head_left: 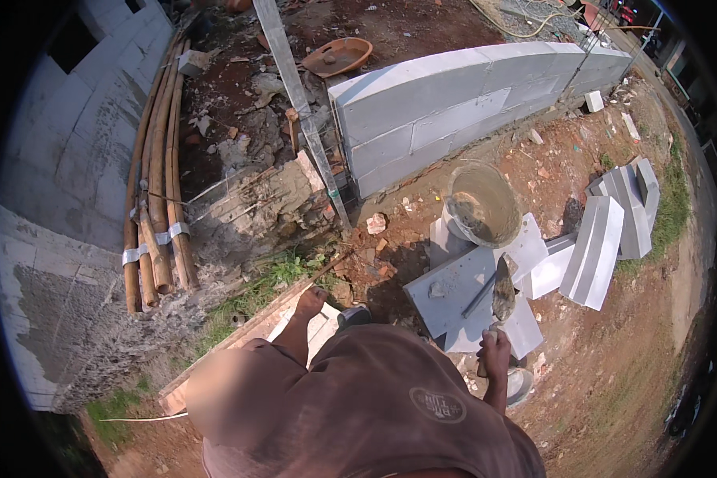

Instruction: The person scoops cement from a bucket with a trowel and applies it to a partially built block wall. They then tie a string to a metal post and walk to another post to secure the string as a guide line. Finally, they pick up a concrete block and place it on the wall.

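Observation:
My right hand (494,354) is closed round the handle of a trowel (503,293). The mortar-smeared blade points away from me over pale lightweight blocks (434,296). A dark narrow bar (479,297) lies on the blocks, left of the blade. Beyond them, a round bucket (459,209) coated with grey mortar is tipped slightly toward me. My left hand (311,302) hangs with curled fingers by a wooden board (243,338); what it holds, if anything, is hidden. Just below my right hand sits a pale round container (519,385), partly covered by my forearm.
A low curved block wall (422,127) runs across the far side, with an upright metal post (303,103) at its left end. Bamboo poles (159,183) lean at left. More blocks (593,251) lie at right. An orange basin (338,57) rests behind the wall; rubble (251,203) covers the ground.

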`<state>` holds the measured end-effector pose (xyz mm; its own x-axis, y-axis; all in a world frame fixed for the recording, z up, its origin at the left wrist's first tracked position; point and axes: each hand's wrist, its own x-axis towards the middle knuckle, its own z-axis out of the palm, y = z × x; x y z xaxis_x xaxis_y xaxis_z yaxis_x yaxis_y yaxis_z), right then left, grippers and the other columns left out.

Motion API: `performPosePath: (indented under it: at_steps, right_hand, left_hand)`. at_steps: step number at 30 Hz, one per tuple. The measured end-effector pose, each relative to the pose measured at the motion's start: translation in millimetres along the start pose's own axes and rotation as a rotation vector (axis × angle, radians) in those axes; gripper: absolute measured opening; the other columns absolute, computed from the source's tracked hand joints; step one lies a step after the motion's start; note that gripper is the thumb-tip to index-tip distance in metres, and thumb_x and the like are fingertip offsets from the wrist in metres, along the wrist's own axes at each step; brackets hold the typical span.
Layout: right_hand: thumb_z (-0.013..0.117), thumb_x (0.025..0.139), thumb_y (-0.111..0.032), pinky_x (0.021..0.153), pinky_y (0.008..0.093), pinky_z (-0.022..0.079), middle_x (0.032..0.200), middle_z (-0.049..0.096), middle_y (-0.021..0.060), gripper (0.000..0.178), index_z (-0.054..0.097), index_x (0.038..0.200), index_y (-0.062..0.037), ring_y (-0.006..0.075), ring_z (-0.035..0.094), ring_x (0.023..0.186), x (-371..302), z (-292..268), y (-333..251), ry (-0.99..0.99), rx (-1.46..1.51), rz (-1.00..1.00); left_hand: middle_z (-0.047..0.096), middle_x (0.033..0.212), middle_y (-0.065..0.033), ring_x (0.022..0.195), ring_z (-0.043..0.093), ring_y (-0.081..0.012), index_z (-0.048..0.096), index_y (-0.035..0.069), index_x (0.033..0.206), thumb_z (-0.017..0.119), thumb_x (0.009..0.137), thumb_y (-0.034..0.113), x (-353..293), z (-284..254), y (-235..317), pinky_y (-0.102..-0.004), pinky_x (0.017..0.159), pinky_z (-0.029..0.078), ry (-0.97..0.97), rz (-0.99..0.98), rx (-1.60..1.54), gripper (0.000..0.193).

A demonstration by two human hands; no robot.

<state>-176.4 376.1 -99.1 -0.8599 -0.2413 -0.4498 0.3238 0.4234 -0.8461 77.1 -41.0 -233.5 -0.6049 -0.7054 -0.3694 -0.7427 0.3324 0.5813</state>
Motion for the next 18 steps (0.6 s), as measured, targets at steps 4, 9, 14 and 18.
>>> performPosePath:
  at_steps: [4, 9, 14, 18]
  right_hand:
    - [0.050, 0.085, -0.031, 0.049, 0.0278, 0.045, 0.067, 0.052, 0.0050, 0.030, 0.051, 0.088, -0.0009, 0.0134, 0.050, 0.050, 6.0, -16.5, 22.5, -0.020, 0.020, 0.024]
    - [0.047, 0.083, -0.031, 0.063, 0.0373, 0.048, 0.077, 0.059, 0.0168, 0.040, 0.051, 0.109, -0.0012, 0.0232, 0.060, 0.066, 42.6, -51.9, 41.2, 0.101, -0.254, -0.175]
    - [0.055, 0.080, -0.024, 0.053, 0.0328, 0.046, 0.070, 0.056, 0.0088, 0.037, 0.050, 0.106, 0.0016, 0.0195, 0.056, 0.055, 114.8, -53.7, -42.2, -0.194, -0.123, -0.228]
    - [0.057, 0.077, -0.018, 0.053, 0.0290, 0.048, 0.074, 0.056, 0.0080, 0.036, 0.051, 0.106, 0.0016, 0.0156, 0.055, 0.056, 187.0, -40.9, -82.4, -0.252, -0.118, -0.133]
  left_hand:
    - [0.064, 0.077, -0.0173, 0.074, 0.062, -0.0300, 0.065, 0.001, 0.083, 0.051, 0.087, 0.030, -45.0, 28.8, 8.9, -0.0366, 0.069, 0.046, -0.111, -0.037, -0.165, 0.033]
    - [0.066, 0.080, -0.0163, 0.079, 0.062, -0.0259, 0.067, -0.002, 0.081, 0.054, 0.086, 0.031, -94.2, 51.8, -26.4, -0.0345, 0.074, 0.045, -0.058, -0.276, -0.184, 0.036]
    - [0.058, 0.058, -0.0133, 0.057, 0.055, -0.0198, 0.065, 0.000, 0.073, 0.052, 0.078, 0.026, -170.6, 90.6, -106.9, -0.0365, 0.058, 0.043, -0.091, -0.448, -0.247, 0.030]
    - [0.065, 0.072, -0.0053, 0.074, 0.062, -0.0240, 0.064, 0.013, 0.072, 0.064, 0.072, 0.023, -166.6, 113.9, -150.3, -0.0382, 0.062, 0.049, -0.247, 0.289, 0.851, 0.010]
